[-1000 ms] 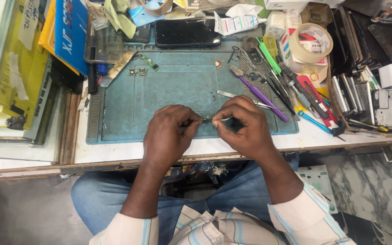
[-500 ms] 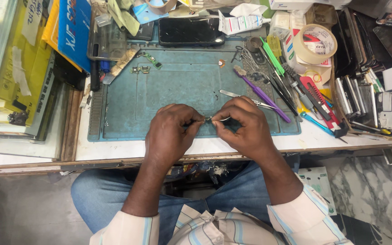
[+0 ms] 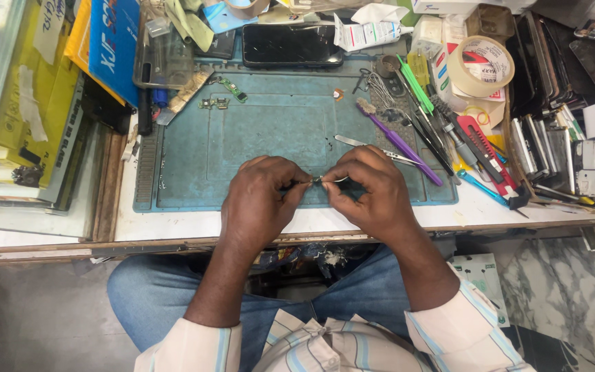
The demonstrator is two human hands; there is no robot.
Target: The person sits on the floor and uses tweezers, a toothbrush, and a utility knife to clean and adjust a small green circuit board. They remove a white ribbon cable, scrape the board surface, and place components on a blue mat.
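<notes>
Two hands together at near edge of blue work mat (image 3: 256, 131): left hand (image 3: 259, 203) and right hand (image 3: 373, 196), fingertips pinched on one tiny metal part (image 3: 317, 180) held between them, just above mat. One pair of tweezers (image 3: 373, 148) lying just beyond right hand, one purple brush (image 3: 397, 141) beside it. One dark phone (image 3: 292, 45) at far edge. Two small circuit boards (image 3: 223, 96) far left on mat. One roll of tape (image 3: 480, 65) far right among cluttered tools. White counter (image 3: 194, 224) beneath; grey floor below.
</notes>
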